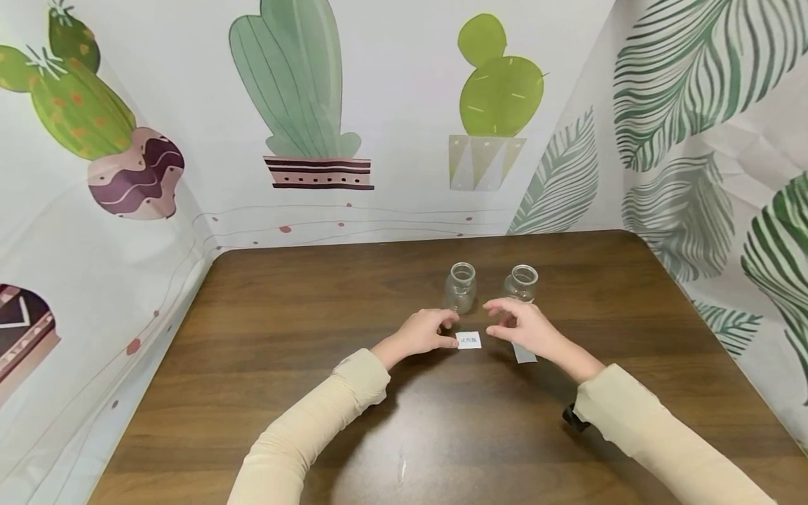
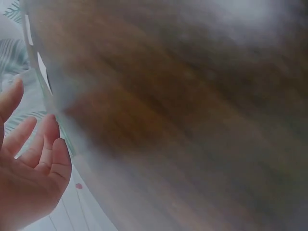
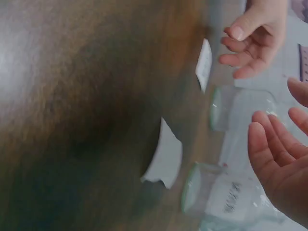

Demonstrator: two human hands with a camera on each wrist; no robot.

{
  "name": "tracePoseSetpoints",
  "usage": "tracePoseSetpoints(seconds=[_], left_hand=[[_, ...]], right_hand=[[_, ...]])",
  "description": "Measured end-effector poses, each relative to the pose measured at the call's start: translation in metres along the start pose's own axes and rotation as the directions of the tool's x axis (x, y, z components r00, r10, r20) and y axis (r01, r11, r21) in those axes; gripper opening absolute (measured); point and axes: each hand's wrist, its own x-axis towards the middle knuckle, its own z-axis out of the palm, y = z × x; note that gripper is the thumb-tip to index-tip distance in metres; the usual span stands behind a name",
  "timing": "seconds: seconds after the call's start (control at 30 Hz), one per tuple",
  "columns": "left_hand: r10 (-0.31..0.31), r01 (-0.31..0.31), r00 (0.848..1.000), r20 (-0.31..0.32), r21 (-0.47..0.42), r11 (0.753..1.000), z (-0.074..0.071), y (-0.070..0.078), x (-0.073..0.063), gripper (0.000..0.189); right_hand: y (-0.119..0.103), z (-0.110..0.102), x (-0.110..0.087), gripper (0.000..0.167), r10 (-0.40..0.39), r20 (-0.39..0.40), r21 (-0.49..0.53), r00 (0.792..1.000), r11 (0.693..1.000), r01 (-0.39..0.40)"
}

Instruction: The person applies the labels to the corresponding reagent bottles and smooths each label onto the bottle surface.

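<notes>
Two clear glass jars without lids stand upright on the table: a left jar (image 1: 461,291) and a right jar (image 1: 521,284). In the right wrist view the right jar (image 3: 231,195) bears a white label with dark writing. Before the left jar lies a small white card (image 1: 468,340) printed with characters. My left hand (image 1: 424,332), loosely bent and holding nothing, hovers by the card's left side. My right hand (image 1: 529,328) is over a torn-edged paper piece (image 1: 524,353), partly hiding it and the right jar; its fingers are relaxed, nothing in them.
The brown wooden table (image 1: 303,301) reaches back to a wall covering (image 1: 404,105) printed with cacti and leaves. A dark strap-like object (image 1: 576,419) shows beneath the right sleeve's cuff.
</notes>
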Motion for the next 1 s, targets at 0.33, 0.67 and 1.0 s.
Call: tracePoseSetpoints(seconds=[0.33, 0.67, 1.0], left_hand=[[-0.073, 0.069, 0.997, 0.036, 0.108, 0.992, 0.006, 0.003, 0.002, 0.041], [-0.102, 0.099, 0.995, 0.018, 0.134, 0.986, 0.01, 0.008, 0.006, 0.031], [-0.134, 0.13, 0.991, 0.027, 0.122, 0.984, 0.01, 0.014, 0.007, 0.026]], right_hand=[[0.012, 0.02, 0.017, 0.041, 0.111, 0.246, -0.071, 0.963, 0.993, -0.096], [0.017, 0.032, 0.019, 0.03, 0.119, 0.22, -0.26, 0.968, 0.964, -0.059], [0.019, 0.036, 0.019, 0.028, 0.159, 0.217, -0.322, 0.963, 0.943, -0.083]])
